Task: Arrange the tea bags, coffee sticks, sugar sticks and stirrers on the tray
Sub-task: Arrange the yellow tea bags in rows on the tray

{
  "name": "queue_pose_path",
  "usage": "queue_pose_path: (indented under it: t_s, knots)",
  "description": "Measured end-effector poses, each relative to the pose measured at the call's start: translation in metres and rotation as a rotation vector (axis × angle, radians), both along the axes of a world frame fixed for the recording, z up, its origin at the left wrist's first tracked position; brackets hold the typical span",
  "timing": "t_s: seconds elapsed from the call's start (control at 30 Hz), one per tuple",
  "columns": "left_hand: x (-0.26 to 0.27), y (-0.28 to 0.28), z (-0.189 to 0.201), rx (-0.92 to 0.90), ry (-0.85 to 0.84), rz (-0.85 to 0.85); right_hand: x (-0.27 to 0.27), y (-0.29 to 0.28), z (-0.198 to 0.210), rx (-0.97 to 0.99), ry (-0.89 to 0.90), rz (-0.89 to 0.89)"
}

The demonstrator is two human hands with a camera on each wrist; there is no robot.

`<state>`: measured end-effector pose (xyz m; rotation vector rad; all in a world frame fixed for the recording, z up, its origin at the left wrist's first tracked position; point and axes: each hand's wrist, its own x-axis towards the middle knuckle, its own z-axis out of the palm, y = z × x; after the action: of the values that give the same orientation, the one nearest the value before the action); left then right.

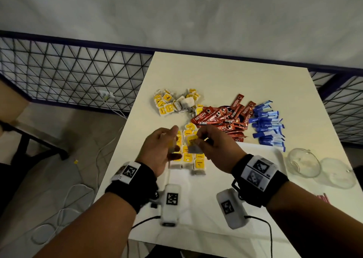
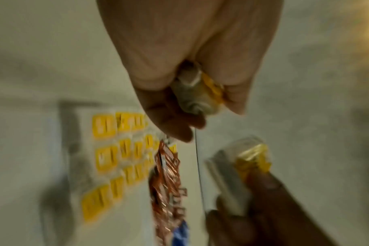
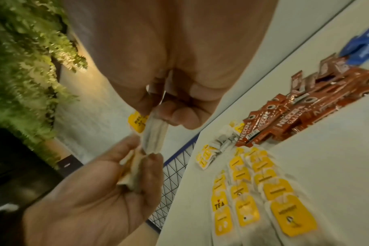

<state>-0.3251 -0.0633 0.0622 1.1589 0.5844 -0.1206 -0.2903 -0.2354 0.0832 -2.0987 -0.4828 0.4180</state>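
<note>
Head view: both hands work above the pale bench [image 1: 225, 77]. The left hand [image 1: 160, 149] has its grip curled round a small bunch of yellow-tagged paper tea bags [image 1: 173, 145]; the right hand [image 1: 214, 149] pinches a single tea bag with a yellow tag [image 1: 193, 142] between thumb and fingertips. Directly below the hands, tidy rows of laid tea bags [image 1: 193, 162] sit on what appears to be the white tray [image 1: 261, 149]; its edges are faint against the bench. Beyond lie a loose heap of tea bags [image 1: 172, 102], red Nescafe coffee sticks [image 1: 222, 118] and blue sugar sticks [image 1: 268, 124], all off the tray. Stirrers are not clearly identifiable; a red object at the right edge is cut off. Left wrist view (blurred): the left hand [image 2: 190, 66] holds the bunch [image 2: 197, 94] in curled fingers, and a thin thread hangs from it. The string could snag, so separate one bag fully before lowering. Right wrist view: the right hand [image 3: 169, 83] pinches the single bag [image 3: 153, 133], whose lower end meets the left fingertips [image 3: 152, 159]. Judgement: lay it tag-up, aligned with the rows [image 3: 263, 199], edges beside its neighbours and not overlapping. The count in the left bunch cannot be read.
</note>
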Motion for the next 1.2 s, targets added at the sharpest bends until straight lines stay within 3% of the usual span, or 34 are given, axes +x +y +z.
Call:
queue_pose_path:
  t_s: [0.1, 0.27, 0.4, 0.57, 0.77, 0.9, 1.03, 1.2]
  knots:
    - [-0.005, 0.000, 0.000, 0.258, -0.067, -0.262, 0.005, -0.004, -0.003, 0.097, 0.115, -0.041]
    - [-0.010, -0.005, -0.019, 0.495, 0.004, -0.416, 0.004, -0.004, -0.026, 0.094, 0.207, -0.063]
    - [-0.020, -0.006, -0.039, 0.584, 0.104, -0.484, -0.004, -0.010, -0.059, -0.033, 0.250, -0.077]
    - [-0.025, -0.001, -0.060, 0.754, 0.185, -0.595, -0.012, -0.024, -0.088, -0.299, 0.114, -0.082]
    - [-0.019, -0.007, -0.067, 0.840, 0.216, -0.647, -0.015, -0.027, -0.101, -0.394, 0.066, -0.025]
    - [-0.013, -0.015, -0.069, 0.992, 0.203, -0.669, -0.014, -0.023, -0.103, -0.436, 0.066, 0.019]
    - [-0.016, -0.023, -0.074, 1.184, 0.184, -0.626, -0.013, -0.022, -0.105, -0.427, 0.062, 0.012]
    - [-0.020, -0.029, -0.077, 1.247, 0.246, -0.587, -0.013, -0.021, -0.105, -0.415, 0.032, 0.010]
